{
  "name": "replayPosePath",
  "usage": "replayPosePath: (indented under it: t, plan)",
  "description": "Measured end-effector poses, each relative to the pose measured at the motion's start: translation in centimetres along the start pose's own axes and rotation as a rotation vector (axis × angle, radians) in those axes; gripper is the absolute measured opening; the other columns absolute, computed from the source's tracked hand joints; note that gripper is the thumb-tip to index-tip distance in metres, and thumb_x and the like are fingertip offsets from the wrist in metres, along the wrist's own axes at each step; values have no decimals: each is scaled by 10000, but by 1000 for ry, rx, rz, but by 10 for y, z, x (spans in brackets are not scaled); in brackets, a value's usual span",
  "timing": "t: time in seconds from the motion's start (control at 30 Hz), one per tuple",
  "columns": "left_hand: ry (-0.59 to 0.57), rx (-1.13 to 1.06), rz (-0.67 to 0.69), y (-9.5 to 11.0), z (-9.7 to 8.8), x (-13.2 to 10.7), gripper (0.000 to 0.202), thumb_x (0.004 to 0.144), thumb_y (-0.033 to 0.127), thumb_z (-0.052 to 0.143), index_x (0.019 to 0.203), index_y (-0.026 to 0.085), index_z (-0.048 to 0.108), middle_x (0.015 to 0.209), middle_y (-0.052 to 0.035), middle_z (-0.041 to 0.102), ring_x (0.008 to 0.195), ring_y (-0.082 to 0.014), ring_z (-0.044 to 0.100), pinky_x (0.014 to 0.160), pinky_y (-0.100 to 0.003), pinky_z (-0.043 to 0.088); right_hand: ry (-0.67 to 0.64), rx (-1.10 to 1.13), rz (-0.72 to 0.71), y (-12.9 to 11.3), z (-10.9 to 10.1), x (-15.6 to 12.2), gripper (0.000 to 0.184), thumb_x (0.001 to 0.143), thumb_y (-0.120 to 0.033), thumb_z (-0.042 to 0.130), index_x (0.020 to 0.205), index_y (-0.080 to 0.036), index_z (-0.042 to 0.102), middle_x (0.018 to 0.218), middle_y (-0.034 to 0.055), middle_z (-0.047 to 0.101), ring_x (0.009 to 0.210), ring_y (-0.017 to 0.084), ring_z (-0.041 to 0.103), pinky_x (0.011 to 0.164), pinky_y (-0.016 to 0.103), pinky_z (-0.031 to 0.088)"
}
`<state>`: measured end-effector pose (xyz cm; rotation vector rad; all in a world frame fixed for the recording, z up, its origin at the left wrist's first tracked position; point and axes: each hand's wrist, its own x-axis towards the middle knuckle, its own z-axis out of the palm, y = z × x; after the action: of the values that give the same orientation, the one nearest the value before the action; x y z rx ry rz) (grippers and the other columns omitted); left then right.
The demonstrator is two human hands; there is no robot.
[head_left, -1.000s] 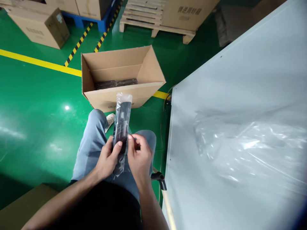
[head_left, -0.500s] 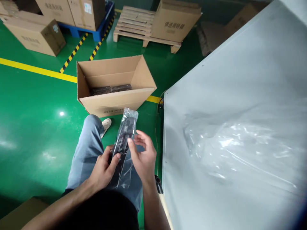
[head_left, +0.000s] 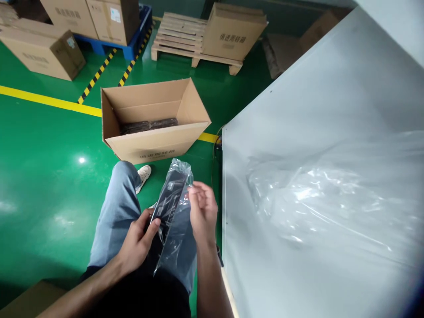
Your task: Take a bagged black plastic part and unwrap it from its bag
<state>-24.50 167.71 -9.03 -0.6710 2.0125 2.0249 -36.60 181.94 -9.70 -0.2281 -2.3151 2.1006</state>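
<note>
We are looking down at our lap - the left hand is closing thumb and fingers on the near end of the clear bag, gripping the black part through the film. A second ago the bag was standing almost upright with both hands pinching it at mid-length. Now it is leaning far and right, with its open mouth pointing toward the cardboard box on the green floor. The right hand is letting go of that pinch and opening up, fingers loosely spread, tips just at the bag's right edge; we cannot tell if they are catching any film. We are judging that the part is already sitting well down in the bag, so only the left hand is carrying it. Similar dark pieces are lying in the box, and the grey table with loose plastic film is sitting close on the right, untouched.
</note>
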Motion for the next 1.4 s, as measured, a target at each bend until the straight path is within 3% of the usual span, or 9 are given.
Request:
replayPosePath:
  t: [0.2, 0.4, 0.5, 0.6, 0.77, 1.0, 1.13, 1.23, 1.4]
  plan:
    - [-13, 42, -40, -7, -2, -5, 488, 985, 620, 594, 1220, 206, 699, 844, -10, 715, 751, -192, 606, 726, -288, 456, 98, -12, -20, -5, -3, 13, 367, 860, -553, 745, 925, -198, 681, 755, 11, 704, 692, 177, 680, 689, 334, 578]
    - [-58, -387, -334, -6, -2, -2, 738, 779, 779, 743, 1189, 166, 709, 925, -82, 767, 761, -252, 705, 590, -297, 500, 81, 349, 270, 0, 0, 17, 471, 698, -577, 854, 832, -235, 558, 694, -66, 557, 519, 106, 527, 451, 252, 445]
    - [23, -393, -408, -8, -9, 6, 721, 708, 751, 814, 1116, 161, 740, 1016, -110, 778, 964, -310, 726, 776, -366, 570, 32, 430, 305, -8, 5, 9, 492, 751, -599, 829, 857, -262, 487, 693, -93, 501, 477, 81, 469, 381, 207, 369]
    - [-13, -293, -253, -10, -10, 14, 652, 787, 705, 779, 1199, 203, 730, 1202, -100, 747, 1207, -307, 651, 1006, -381, 518, 1, 392, 235, -20, 9, -4, 437, 889, -643, 699, 911, -289, 446, 646, -121, 453, 406, 73, 385, 327, 194, 321]
    - [-127, -172, -23, -9, 11, 21, 719, 818, 601, 822, 1366, 218, 557, 1077, -46, 718, 982, -231, 642, 893, -339, 493, -76, 241, 102, -32, 10, -17, 441, 934, -692, 629, 965, -293, 444, 526, -146, 421, 337, 91, 377, 303, 216, 346]
    - [10, -286, -22, 3, 8, 14, 518, 867, 606, 776, 1194, 222, 660, 1004, -23, 710, 943, -190, 620, 850, -282, 488, 146, 310, 221, -28, -2, -6, 462, 874, -647, 741, 940, -278, 471, 549, -154, 372, 383, 57, 312, 310, 162, 248]
    - [7, -398, -262, 10, -6, 11, 672, 741, 704, 836, 1163, 199, 697, 938, -33, 723, 799, -184, 646, 733, -283, 518, 121, 344, 302, -25, -6, 1, 468, 836, -625, 785, 913, -271, 488, 564, -151, 368, 391, 50, 286, 316, 157, 226]
    - [68, -423, -299, 14, -11, 19, 703, 713, 737, 834, 1138, 194, 690, 846, -6, 687, 683, -155, 605, 649, -270, 498, 83, 285, 244, -21, -8, 4, 522, 833, -724, 730, 977, -264, 530, 603, -122, 485, 430, 71, 417, 362, 180, 338]
    - [283, -173, 99, 20, -10, 35, 478, 887, 592, 743, 1164, 222, 621, 1012, -12, 681, 922, -176, 627, 878, -295, 503, -31, 54, 167, -8, 5, -19, 686, 789, -708, 773, 1253, -257, 546, 1077, 56, 723, 859, 195, 726, 650, 310, 602]
